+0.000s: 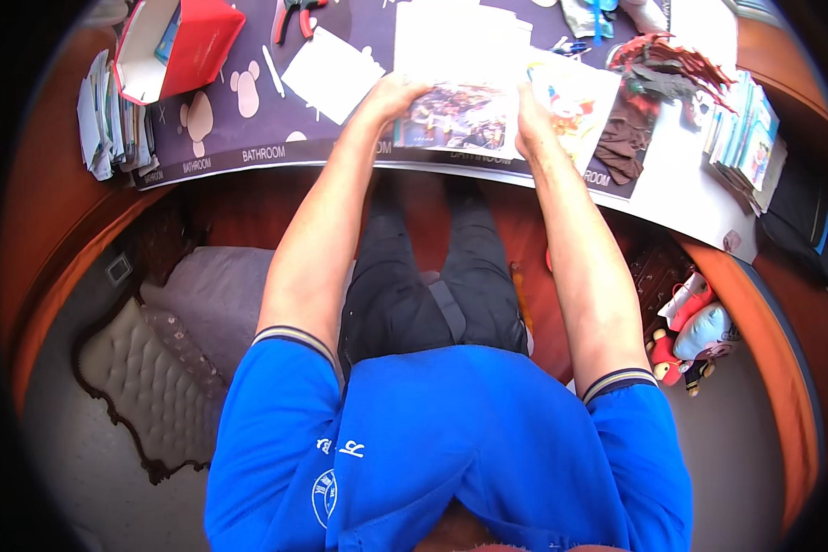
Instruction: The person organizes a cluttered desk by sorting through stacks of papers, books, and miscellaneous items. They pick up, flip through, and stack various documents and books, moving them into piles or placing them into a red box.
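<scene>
A stack of paper sheets (455, 45), overexposed to white at the top, lies at the desk's front edge before me. Its near part shows a dense coloured picture (459, 114). My left hand (401, 95) grips the stack's left side, with the thumb over the top. At the right side, my right hand (533, 124) holds the edge between thumb and fingers, the fingers mostly hidden. A sheet with a bright cartoon print (573, 100) lies just right of that hand. Left of my left hand is a blank white sheet (332, 74).
On the dark printed desk mat (262, 131) are a red box (210, 48), red-and-black pliers (297, 17) and a white pen (273, 71). Papers (114, 124) stand at the left. A red-and-grey figure (683, 69), brown cloth (621, 145) and a stack of booklets (745, 131) are at the right.
</scene>
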### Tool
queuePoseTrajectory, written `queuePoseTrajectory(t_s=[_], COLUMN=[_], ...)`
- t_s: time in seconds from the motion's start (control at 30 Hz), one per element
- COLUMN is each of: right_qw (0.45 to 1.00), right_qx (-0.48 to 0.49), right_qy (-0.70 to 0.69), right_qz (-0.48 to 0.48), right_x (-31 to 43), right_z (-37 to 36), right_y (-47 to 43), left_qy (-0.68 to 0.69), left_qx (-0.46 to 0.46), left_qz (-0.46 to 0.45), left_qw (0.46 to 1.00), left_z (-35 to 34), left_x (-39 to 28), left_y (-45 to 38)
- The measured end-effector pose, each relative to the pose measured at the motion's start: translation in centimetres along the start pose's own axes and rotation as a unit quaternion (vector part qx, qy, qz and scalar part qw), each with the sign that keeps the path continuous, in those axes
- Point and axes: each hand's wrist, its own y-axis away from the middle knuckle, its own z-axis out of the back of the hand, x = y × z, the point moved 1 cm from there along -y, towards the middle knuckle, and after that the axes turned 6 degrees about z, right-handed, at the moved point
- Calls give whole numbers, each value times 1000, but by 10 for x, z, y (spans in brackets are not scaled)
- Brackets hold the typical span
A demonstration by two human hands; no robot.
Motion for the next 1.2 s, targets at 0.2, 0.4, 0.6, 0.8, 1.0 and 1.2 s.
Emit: queuePoseTrajectory(t_s=[0.2,0.4,0.6,0.8,1.0,1.2], right_qw=[940,978,995,964,943,937], right_qx=[142,162,-8,-161,-261,-261], right_qy=[304,-122,-58,110,27,-1], right_qz=[56,41,77,180,206,234], right_x=[60,95,115,136,192,254], right_z=[18,24,108,216,375,563], right_y=[55,152,199,227,197,82], left_qy=[11,304,78,22,-166,-220], left_qx=[2,71,45,91,32,-17], left_qz=[4,-66,-88,-177,-311,-316], left_qw=[1000,948,992,980,935,923], left_z=[-4,-51,-153,-277,-458,-640], left_x=[-20,-41,-75,-125,-170,-215], left_y=[71,142,133,154,79,0])
